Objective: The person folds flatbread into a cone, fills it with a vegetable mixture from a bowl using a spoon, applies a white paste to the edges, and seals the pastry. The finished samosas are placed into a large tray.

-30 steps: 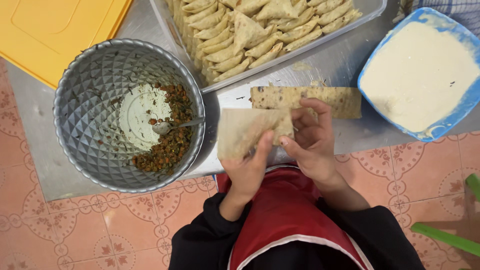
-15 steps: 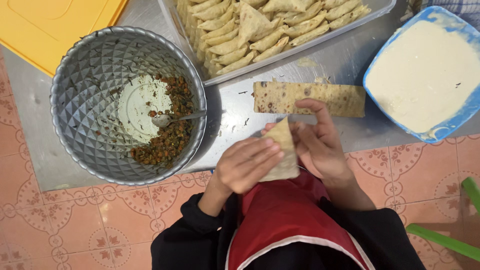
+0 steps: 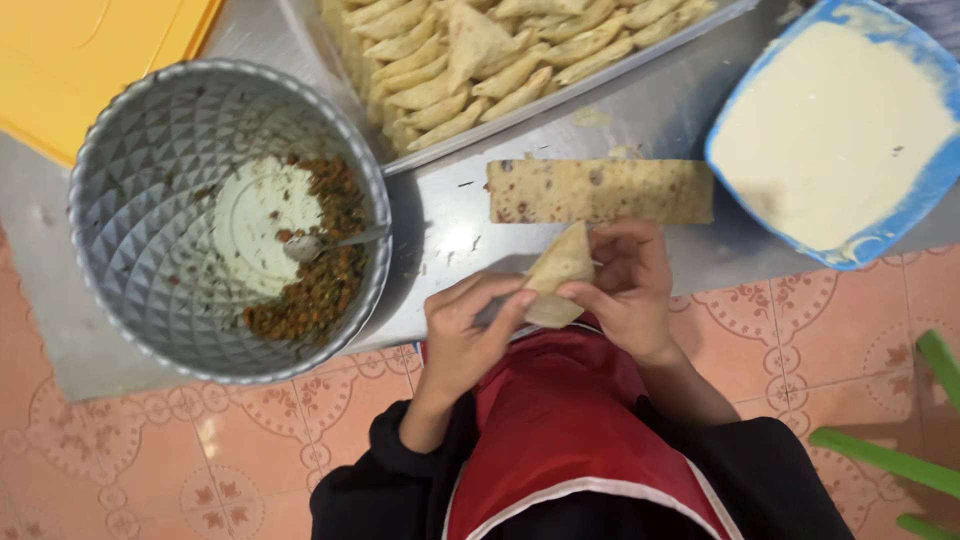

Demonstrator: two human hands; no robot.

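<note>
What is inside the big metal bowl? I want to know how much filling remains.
The metal bowl holds a patch of brown minced filling with green bits on one side, a spoon resting in it, and bare, smeared bottom beside it. What lies under the filling is covered.

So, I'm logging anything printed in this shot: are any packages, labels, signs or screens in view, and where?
None in view: the metal bowl, blue dish, tray and yellow board are all plain, with no label on them. The hands hold only a folded pastry strip.
</note>
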